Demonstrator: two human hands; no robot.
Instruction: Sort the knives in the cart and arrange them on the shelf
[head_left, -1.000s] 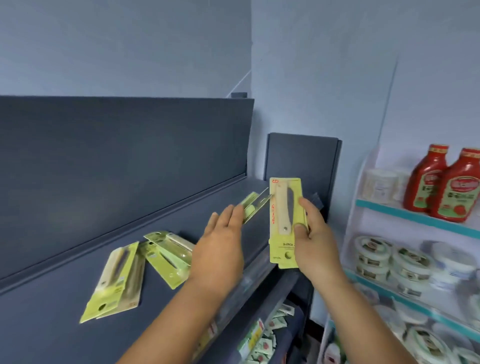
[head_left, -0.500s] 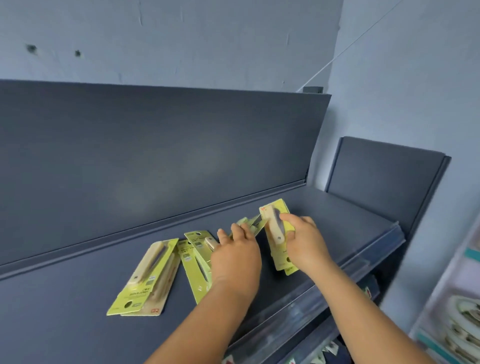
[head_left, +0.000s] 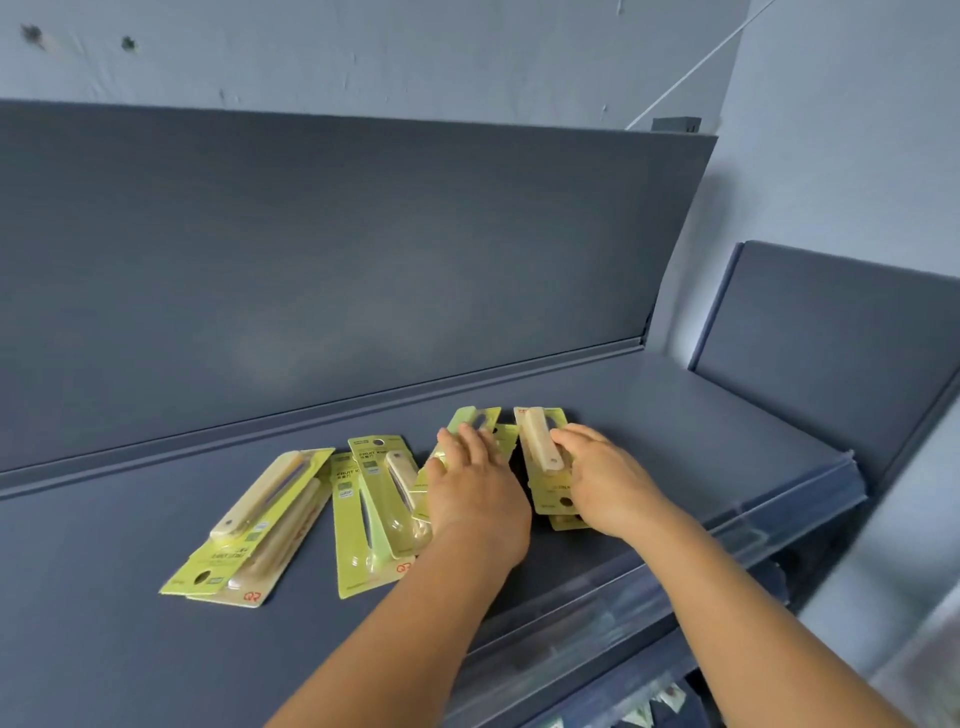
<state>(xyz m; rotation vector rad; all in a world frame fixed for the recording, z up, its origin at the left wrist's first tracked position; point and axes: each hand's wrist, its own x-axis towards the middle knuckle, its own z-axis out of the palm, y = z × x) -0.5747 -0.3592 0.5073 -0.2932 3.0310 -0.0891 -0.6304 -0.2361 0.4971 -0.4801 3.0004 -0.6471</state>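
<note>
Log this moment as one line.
shelf | left hand flat on knife pack | right hand setting down knife pack | two piles left

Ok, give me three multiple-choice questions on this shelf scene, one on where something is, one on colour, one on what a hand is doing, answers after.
1. Where does the pack under the right hand lie among the knife packs?
A. rightmost
B. leftmost
C. middle

2. What colour are the backing cards?
A. red
B. yellow-green
C. white

3. How is the left hand placed?
A. raised off the shelf
B. clenched in a fist
C. fingers laid flat over a pack

Answers: 1 A, no pack lies further right on the shelf. 2 B, every card shows yellow-green. 3 C, its straight fingers rest on a pack.
</note>
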